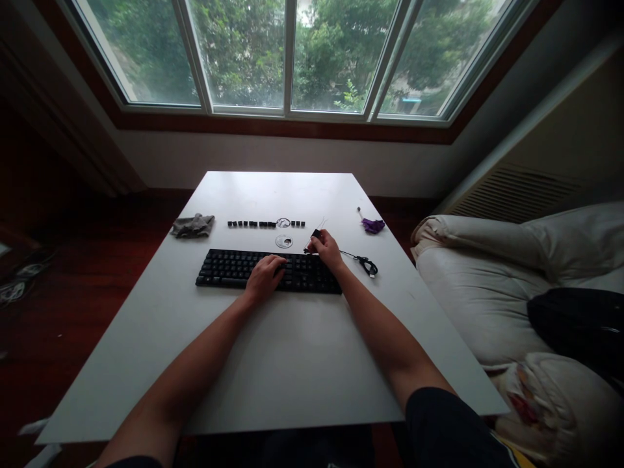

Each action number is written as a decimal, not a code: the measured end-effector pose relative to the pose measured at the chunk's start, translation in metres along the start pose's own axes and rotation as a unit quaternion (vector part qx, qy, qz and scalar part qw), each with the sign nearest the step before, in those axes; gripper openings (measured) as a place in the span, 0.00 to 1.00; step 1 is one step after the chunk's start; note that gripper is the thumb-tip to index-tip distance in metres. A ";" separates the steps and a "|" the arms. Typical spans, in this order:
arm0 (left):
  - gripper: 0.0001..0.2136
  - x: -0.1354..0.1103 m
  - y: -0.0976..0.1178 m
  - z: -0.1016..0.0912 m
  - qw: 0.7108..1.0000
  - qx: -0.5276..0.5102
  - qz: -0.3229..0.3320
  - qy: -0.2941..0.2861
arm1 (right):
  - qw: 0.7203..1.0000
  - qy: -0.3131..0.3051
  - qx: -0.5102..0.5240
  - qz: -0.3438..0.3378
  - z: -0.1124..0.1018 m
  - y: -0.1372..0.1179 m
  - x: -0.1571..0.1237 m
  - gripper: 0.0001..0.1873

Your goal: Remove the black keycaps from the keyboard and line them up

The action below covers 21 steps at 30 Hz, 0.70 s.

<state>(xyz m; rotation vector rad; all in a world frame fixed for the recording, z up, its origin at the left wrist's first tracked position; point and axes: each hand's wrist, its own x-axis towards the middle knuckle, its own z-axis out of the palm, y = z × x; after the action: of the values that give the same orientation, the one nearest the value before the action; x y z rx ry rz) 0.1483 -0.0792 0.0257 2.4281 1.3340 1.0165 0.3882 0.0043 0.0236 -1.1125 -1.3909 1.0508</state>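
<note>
A black keyboard lies across the middle of the white table. My left hand rests on its keys, fingers curled down against them. My right hand hovers over the keyboard's far right edge, closed on a small black tool, likely a keycap puller. Behind the keyboard runs a row of several loose black keycaps. A round wire ring lies in that row, and a second round piece lies just before it.
A grey cloth sits at the table's left. A purple brush-like item lies at the right. The keyboard's black cable coils beside my right wrist. A white sofa with a dark garment stands right of the table. Windows fill the far wall.
</note>
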 end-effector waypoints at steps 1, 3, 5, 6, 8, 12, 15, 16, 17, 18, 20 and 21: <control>0.12 0.000 0.000 0.000 1.000 0.007 -0.003 0.000 | 1.000 -0.008 0.013 -0.002 0.000 -0.001 -0.001 0.16; 0.11 0.000 0.001 0.000 1.000 0.025 -0.007 0.000 | 0.999 -0.029 0.044 -0.009 0.002 -0.005 -0.004 0.15; 0.11 0.000 0.001 -0.001 0.999 0.037 -0.009 0.006 | 0.995 -0.045 0.083 -0.009 0.004 -0.010 -0.008 0.12; 0.10 0.000 0.001 -0.001 0.999 0.040 -0.010 0.012 | 0.993 -0.050 0.102 -0.004 0.005 -0.013 -0.010 0.11; 0.09 0.000 0.000 -0.001 0.999 0.039 -0.011 0.027 | 0.990 -0.058 0.124 0.012 0.008 -0.018 -0.014 0.11; 0.08 0.000 -0.001 -0.002 0.998 0.031 -0.014 0.053 | 0.995 -0.088 0.040 0.031 0.013 -0.026 -0.018 0.09; 0.07 0.000 0.000 -0.003 0.997 0.026 -0.019 0.069 | 0.986 -0.137 -0.090 -0.018 0.015 -0.032 -0.021 0.07; 0.07 0.000 0.000 -0.004 0.997 0.025 -0.021 0.074 | 0.980 -0.152 -0.120 -0.041 0.015 -0.034 -0.022 0.08; 0.07 0.000 0.001 -0.004 0.996 0.024 -0.021 0.077 | 0.975 -0.166 -0.137 -0.059 0.016 -0.036 -0.023 0.09; 0.07 0.000 0.001 -0.005 0.996 0.023 -0.021 0.080 | 0.971 -0.178 -0.144 -0.070 0.017 -0.038 -0.024 0.10; 0.06 0.001 0.002 -0.006 0.996 0.018 -0.018 0.086 | 0.967 -0.197 -0.143 -0.073 0.019 -0.042 -0.027 0.12; 0.06 0.001 0.003 -0.006 0.996 0.017 -0.017 0.088 | 0.966 -0.203 -0.142 -0.070 0.020 -0.044 -0.028 0.12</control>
<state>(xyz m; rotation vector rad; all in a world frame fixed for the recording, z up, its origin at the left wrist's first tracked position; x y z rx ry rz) 0.1464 -0.0812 0.0316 2.3778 1.4526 1.2341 0.3656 -0.0324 0.0593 -1.0140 -1.9677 1.0345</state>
